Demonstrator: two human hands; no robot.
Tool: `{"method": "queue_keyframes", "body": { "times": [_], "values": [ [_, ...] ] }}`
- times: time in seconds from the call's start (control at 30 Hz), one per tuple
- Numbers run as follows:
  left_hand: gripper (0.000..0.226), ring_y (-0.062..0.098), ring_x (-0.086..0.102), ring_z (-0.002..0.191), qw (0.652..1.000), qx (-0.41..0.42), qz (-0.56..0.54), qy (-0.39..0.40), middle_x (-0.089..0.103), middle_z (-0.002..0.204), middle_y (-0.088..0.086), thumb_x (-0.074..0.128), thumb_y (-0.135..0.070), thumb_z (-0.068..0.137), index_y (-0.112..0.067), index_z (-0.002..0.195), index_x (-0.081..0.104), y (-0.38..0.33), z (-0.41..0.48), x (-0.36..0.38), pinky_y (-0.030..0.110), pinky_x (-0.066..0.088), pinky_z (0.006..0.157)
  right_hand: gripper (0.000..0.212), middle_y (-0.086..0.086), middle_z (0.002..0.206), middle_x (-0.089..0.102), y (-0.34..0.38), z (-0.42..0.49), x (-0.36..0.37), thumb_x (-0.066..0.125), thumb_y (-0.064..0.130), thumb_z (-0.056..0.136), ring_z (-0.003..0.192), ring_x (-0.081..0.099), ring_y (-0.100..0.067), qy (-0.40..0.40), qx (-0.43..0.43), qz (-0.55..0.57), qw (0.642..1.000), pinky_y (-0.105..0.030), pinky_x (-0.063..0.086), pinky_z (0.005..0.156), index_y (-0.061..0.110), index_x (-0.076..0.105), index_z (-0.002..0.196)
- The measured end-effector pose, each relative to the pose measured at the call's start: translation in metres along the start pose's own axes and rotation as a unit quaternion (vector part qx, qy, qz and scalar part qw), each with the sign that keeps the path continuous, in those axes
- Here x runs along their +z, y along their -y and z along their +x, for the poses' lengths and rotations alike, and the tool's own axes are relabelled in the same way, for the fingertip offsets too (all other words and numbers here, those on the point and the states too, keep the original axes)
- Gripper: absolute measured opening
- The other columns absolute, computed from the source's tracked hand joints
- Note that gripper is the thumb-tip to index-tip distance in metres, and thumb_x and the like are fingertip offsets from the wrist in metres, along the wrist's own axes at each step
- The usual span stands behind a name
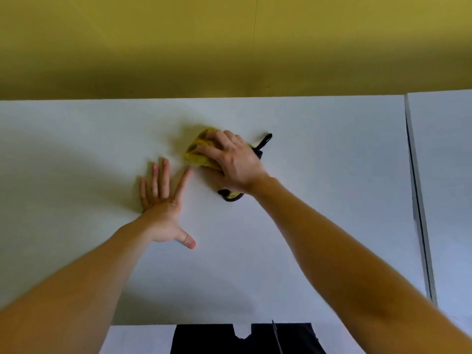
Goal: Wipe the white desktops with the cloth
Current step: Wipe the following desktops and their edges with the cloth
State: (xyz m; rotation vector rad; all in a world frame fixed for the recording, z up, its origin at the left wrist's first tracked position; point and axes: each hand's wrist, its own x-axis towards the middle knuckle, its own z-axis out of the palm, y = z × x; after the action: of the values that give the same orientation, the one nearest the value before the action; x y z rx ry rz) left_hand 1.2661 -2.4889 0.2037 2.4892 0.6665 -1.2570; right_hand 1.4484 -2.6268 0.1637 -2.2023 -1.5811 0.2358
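Here, left hand (163, 208) flat, fingers splayed on the desktop (319, 200); right hand (232, 159) curled around the cloth (198, 152).

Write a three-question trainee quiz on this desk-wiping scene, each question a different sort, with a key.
1. True or false: the left hand lies flat on the desktop, fingers spread.
2. The yellow cloth sits under: A) the right hand; B) the left hand; C) neither.
3. Fill in: the second desktop lies to the person's ____.
Key: 1 true; 2 A; 3 right.
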Motion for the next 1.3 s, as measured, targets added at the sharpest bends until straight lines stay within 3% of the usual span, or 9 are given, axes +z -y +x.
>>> {"method": "queue_keyframes", "body": {
  "times": [0.23,0.47,0.57,0.7,0.83,0.93,1.03,1.17,1.3],
  "values": [
    [0.193,0.036,-0.060,0.142,1.000,0.015,-0.012,0.000,-0.066,0.151,0.011,0.099,-0.076,0.029,-0.046,0.152,-0.047,0.000,0.000,0.000,0.064,-0.025,0.124,0.047,-0.021,0.139,0.056,-0.123,-0.061,-0.062,0.059,0.039,0.096,0.123,0.056,-0.044,-0.244,0.439,-0.069,0.862,-0.051,0.047,0.107,0.025,0.067,0.140],
    [0.192,0.037,-0.059,0.143,1.000,0.007,-0.001,-0.010,-0.066,0.151,0.013,0.098,-0.078,0.031,-0.043,0.155,-0.045,-0.001,-0.004,-0.001,0.064,-0.023,0.125,0.055,-0.014,0.143,0.056,0.019,-0.056,0.004,0.072,0.039,0.092,0.124,0.056,-0.040,0.012,0.011,0.006,1.000,-0.048,0.048,0.102,0.027,0.065,0.145],
    [0.192,0.037,-0.060,0.143,1.000,0.011,-0.002,-0.002,-0.066,0.151,0.012,0.098,-0.077,0.032,-0.045,0.152,-0.047,-0.001,-0.002,-0.002,0.065,-0.024,0.125,0.051,-0.017,0.140,0.058,-0.086,-0.070,-0.043,0.070,0.040,0.094,0.123,0.058,-0.043,-0.079,0.150,-0.048,0.984,-0.049,0.051,0.104,0.024,0.067,0.143],
    [0.192,0.038,-0.060,0.142,1.000,0.014,-0.001,0.007,-0.068,0.149,0.012,0.099,-0.076,0.032,-0.044,0.152,-0.049,-0.006,-0.001,-0.004,0.065,-0.024,0.125,0.046,-0.018,0.139,0.055,-0.128,-0.074,-0.065,0.060,0.036,0.094,0.122,0.055,-0.042,-0.241,0.451,-0.093,0.855,-0.051,0.047,0.104,0.022,0.066,0.138],
    [0.194,0.039,-0.059,0.143,1.000,0.005,0.003,0.002,-0.066,0.151,0.014,0.099,-0.076,0.030,-0.042,0.154,-0.046,-0.008,-0.001,-0.004,0.066,-0.023,0.125,0.081,-0.030,0.142,0.055,0.011,-0.066,0.010,0.089,0.027,0.070,0.123,0.056,-0.050,-0.121,0.252,-0.004,0.960,-0.057,0.050,0.104,0.017,0.061,0.145],
    [0.193,0.039,-0.060,0.142,1.000,0.004,0.005,0.002,-0.065,0.151,0.014,0.099,-0.076,0.030,-0.041,0.157,-0.043,-0.007,-0.002,-0.004,0.064,-0.024,0.124,0.065,-0.021,0.144,0.058,0.029,-0.080,0.013,0.072,0.040,0.086,0.125,0.058,-0.043,0.039,0.002,-0.003,0.999,-0.048,0.048,0.101,0.022,0.063,0.147],
    [0.194,0.038,-0.060,0.142,1.000,0.005,0.004,0.009,-0.065,0.152,0.013,0.099,-0.076,0.031,-0.042,0.154,-0.046,-0.008,0.001,-0.005,0.063,-0.025,0.124,0.059,-0.020,0.142,0.059,-0.071,-0.084,-0.029,0.073,0.042,0.091,0.123,0.059,-0.046,-0.059,0.127,-0.038,0.990,-0.054,0.051,0.104,0.023,0.066,0.147],
    [0.195,0.037,-0.060,0.142,1.000,0.001,-0.002,0.011,-0.065,0.153,0.012,0.100,-0.074,0.029,-0.042,0.155,-0.044,-0.007,0.001,-0.004,0.063,-0.026,0.124,0.051,-0.023,0.140,0.056,-0.115,-0.081,-0.053,0.061,0.035,0.095,0.122,0.055,-0.047,-0.226,0.428,-0.064,0.873,-0.055,0.047,0.105,0.022,0.065,0.144],
    [0.195,0.038,-0.060,0.142,1.000,-0.006,0.008,0.014,-0.066,0.151,0.014,0.100,-0.075,0.030,-0.040,0.152,-0.048,-0.010,-0.001,-0.006,0.064,-0.024,0.124,0.053,-0.022,0.141,0.058,0.037,-0.092,0.012,0.071,0.027,0.092,0.121,0.056,-0.046,-0.067,0.161,0.027,0.984,-0.054,0.046,0.101,0.020,0.067,0.144]
  ]
}}
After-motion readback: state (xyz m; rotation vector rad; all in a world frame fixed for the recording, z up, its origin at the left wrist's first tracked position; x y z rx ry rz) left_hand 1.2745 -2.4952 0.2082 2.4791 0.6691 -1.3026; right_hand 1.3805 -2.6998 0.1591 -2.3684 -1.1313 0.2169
